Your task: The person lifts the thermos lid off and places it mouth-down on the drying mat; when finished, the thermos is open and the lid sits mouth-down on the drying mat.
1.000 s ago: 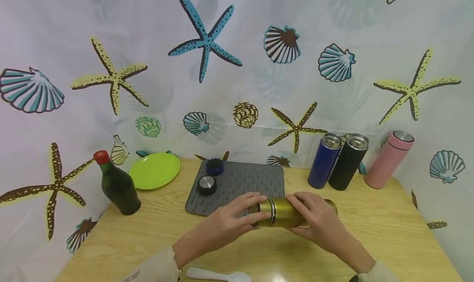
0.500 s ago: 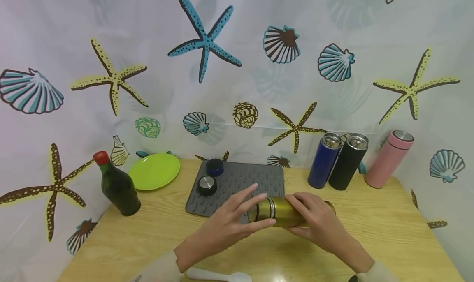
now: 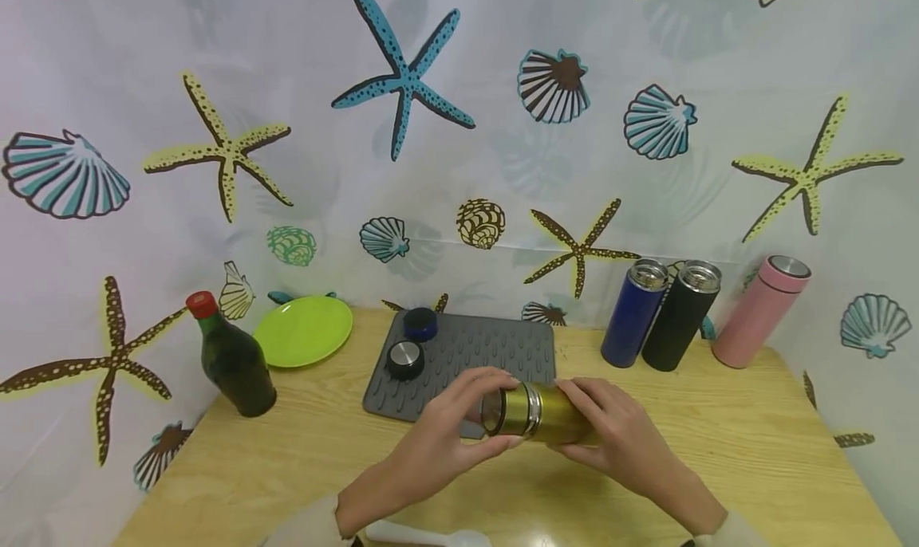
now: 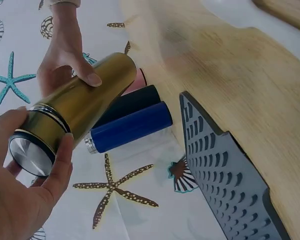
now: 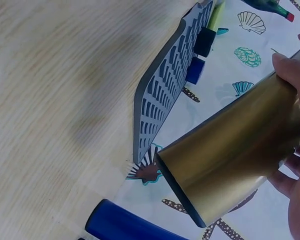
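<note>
A gold thermos (image 3: 563,415) lies nearly level above the table, its silver-topped lid (image 4: 32,156) on and turned toward the left. My right hand (image 3: 625,435) grips the thermos body, thumb below and fingers over the top. Around the lid end, my left hand (image 3: 452,431) has its thumb and fingertips on the lid, from above and below in the head view. A steel ring separates lid and body. In the right wrist view the thermos body (image 5: 230,155) points its dark base toward the lower left, and the lid end is mostly out of frame.
Behind the hands lies a grey drying mat (image 3: 488,356) with a black lid (image 3: 405,360) and blue lid (image 3: 420,324). Blue (image 3: 632,316), black (image 3: 678,320) and pink (image 3: 761,316) thermoses stand back right. A dark bottle (image 3: 233,364), green plate (image 3: 305,332) and white spoon (image 3: 431,535) are also there.
My left hand's fingers spread away from the lid half a second ago and now close around it again. The right hand keeps its grip. The head view has shifted slightly.
</note>
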